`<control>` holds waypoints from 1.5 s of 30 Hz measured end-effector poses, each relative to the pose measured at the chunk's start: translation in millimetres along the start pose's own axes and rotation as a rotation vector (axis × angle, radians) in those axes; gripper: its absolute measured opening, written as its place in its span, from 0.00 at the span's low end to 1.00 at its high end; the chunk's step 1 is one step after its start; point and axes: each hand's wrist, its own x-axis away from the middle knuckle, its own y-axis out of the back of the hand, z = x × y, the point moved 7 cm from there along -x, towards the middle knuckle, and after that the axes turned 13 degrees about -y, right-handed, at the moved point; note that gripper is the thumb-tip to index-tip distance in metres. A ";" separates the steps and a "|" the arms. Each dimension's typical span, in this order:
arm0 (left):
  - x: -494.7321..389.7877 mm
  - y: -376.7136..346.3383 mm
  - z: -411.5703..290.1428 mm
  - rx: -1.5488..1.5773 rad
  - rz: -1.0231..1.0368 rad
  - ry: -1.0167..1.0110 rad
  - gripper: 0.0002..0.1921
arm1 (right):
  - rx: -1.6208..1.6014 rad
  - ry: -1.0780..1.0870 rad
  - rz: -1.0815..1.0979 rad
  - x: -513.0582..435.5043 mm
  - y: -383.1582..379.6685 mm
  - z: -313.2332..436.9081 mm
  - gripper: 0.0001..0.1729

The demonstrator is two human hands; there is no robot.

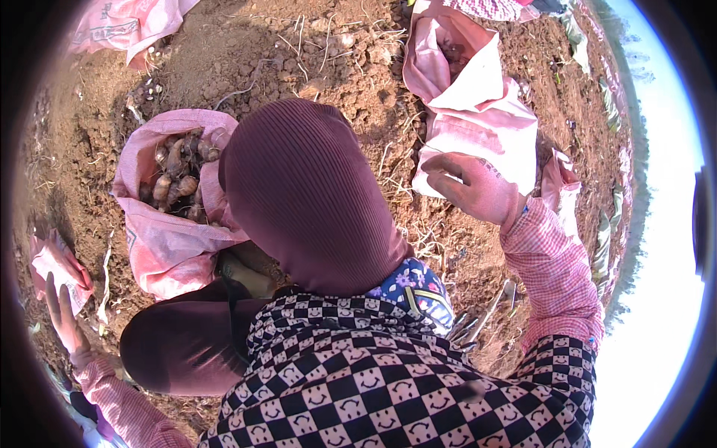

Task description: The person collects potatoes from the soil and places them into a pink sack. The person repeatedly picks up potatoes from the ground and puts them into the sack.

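Observation:
My right hand (473,187), in a dirty pinkish glove, is raised in front of a pink woven sack (476,129). Its fingers are bent, a gap shows between them and the thumb, and nothing is seen in its grasp. At the far left my left hand (66,320) has its fingers spread and holds nothing. It overlaps a small pink sack (59,271) in the view; whether they touch I cannot tell. An upright pink woven sack (173,246) with its mouth rolled back contains several brown tubers (175,187), possibly taro. My bent knee (313,196) in ribbed maroon trousers hides its right rim.
Loose brown soil (313,61) with scattered pale roots surrounds me. Another pink sack (131,25) lies at the upper left, and a further one (560,187) beyond my right wrist. Thin stick-like pieces (476,322) lie beside my right hip. More sacks line the field towards the horizon.

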 end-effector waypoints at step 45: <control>235.2 -136.6 -198.3 0.460 0.930 0.745 0.10 | 0.314 -0.242 1.054 48.5 -210.9 -153.0 0.16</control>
